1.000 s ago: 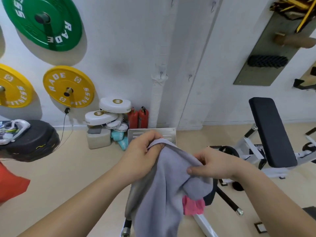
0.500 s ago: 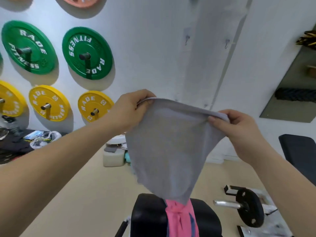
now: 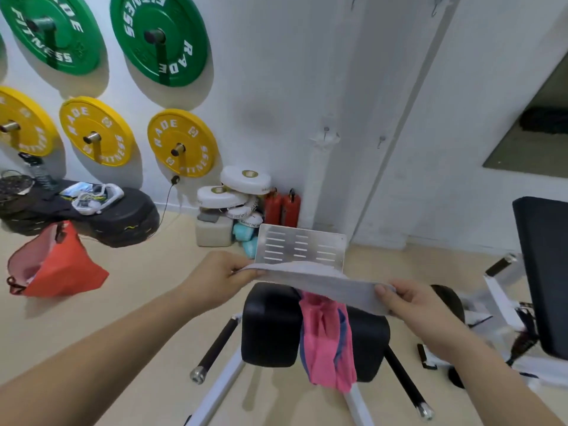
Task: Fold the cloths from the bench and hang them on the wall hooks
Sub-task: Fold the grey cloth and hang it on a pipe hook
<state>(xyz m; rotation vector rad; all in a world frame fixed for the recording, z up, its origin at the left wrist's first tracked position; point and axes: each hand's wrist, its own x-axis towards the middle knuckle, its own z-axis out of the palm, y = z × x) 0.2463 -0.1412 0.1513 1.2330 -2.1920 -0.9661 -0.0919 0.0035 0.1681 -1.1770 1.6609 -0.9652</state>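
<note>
Head view shows the left hand [image 3: 215, 279] and right hand [image 3: 408, 305] each pinched shut on an end of the flat grey cloth [image 3: 319, 282], its long axis running 9 to 3 o'clock above the black padded bench [image 3: 270, 324], with small metal wall hooks [image 3: 326, 130] at 12 o'clock, about equally near both hands.

Two green plates [image 3: 159, 38], three yellow [image 3: 183, 142], two extinguishers [image 3: 282, 207] (red).

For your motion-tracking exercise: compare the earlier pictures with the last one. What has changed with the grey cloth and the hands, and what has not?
The grey cloth, hanging open from its top edge half a second ago, is now lowered and stretched into a flat band over the bench. Both hands came down with it. Unchanged: left hand and right hand keep their grip on its ends; the pink cloth still drapes over the bench.
</note>
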